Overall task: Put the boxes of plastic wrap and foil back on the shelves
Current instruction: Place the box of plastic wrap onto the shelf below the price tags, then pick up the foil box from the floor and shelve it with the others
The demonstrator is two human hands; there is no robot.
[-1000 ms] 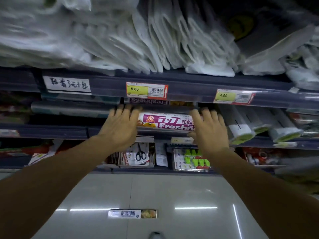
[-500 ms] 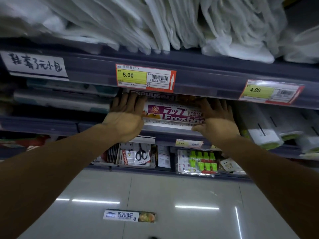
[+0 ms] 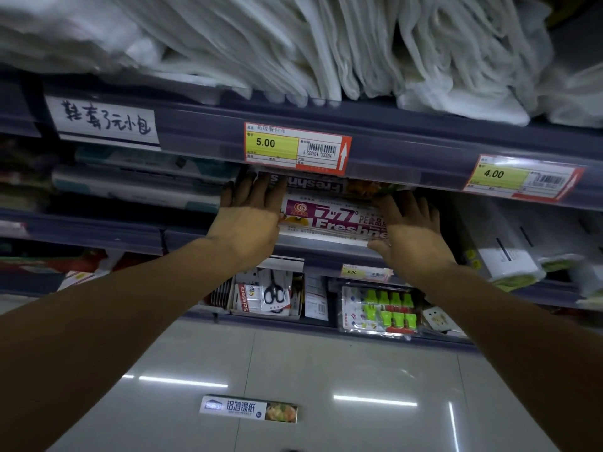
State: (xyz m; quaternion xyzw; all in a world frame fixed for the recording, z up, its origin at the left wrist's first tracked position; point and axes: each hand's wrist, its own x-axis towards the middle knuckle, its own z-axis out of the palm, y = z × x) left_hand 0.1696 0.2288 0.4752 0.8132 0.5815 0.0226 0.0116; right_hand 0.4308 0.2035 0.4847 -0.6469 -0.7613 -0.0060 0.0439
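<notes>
Purple-and-white cardboard plastic-wrap box [image 3: 329, 220] lies lengthwise left-to-right on the shelf [image 3: 98, 230], flat-fingered left hand [image 3: 249, 216] and right hand [image 3: 412, 233] pressing its ends (gripping nothing).

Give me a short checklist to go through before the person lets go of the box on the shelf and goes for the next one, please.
1. Purple and white cardboard plastic-wrap box lies on the grey metal shelf: ok, though its front edge is at the lip.
2. Left hand flat on the box's left end: ok.
3. Right hand flat on its right end: ok.
4. Box pushed fully back: cannot tell, the depth is hidden.
5. Upside-down box stacked above sits steady: cannot tell.
6. White and blue foil box on the floor tiles put away: not ok, it is not yet shelved.
</notes>
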